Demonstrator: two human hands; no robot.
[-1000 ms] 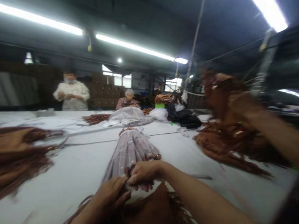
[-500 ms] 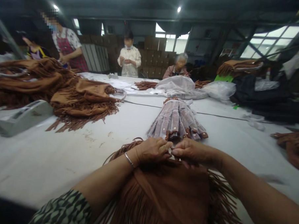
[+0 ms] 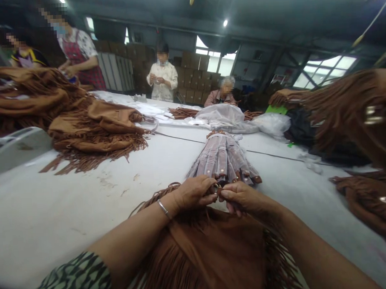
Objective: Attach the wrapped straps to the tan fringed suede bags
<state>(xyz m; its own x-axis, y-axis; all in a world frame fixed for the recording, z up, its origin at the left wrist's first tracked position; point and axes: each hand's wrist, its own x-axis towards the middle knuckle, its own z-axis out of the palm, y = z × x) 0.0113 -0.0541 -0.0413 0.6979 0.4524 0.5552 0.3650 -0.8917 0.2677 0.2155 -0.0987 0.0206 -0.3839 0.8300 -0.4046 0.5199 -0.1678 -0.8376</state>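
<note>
A brown fringed bag (image 3: 223, 249) lies on the table right in front of me. At its top edge my left hand (image 3: 198, 192) is closed, its fingers pinching a small metal ring (image 3: 216, 188). My right hand (image 3: 243, 197) is closed too, thumb and finger gripping a small brown strap end (image 3: 220, 194) against the ring. Whether the strap passes through the ring cannot be made out. Just beyond my hands lies a fanned bundle of straps (image 3: 220, 154) in thin whitish wrapping, with brown ends showing small metal studs.
More brown fringed bags (image 3: 102, 127) are heaped at the left beside a grey plastic holder (image 3: 23, 147). On the right hangs another fringed bag (image 3: 354, 107), above a further brown piece (image 3: 368, 200). Clear plastic (image 3: 225, 117) lies farther back. Several people are across the table.
A fringed bag has come into view at the upper right. My view has shifted slightly. The hands stay together at the bag's top, and the ring between them now shows more clearly.
</note>
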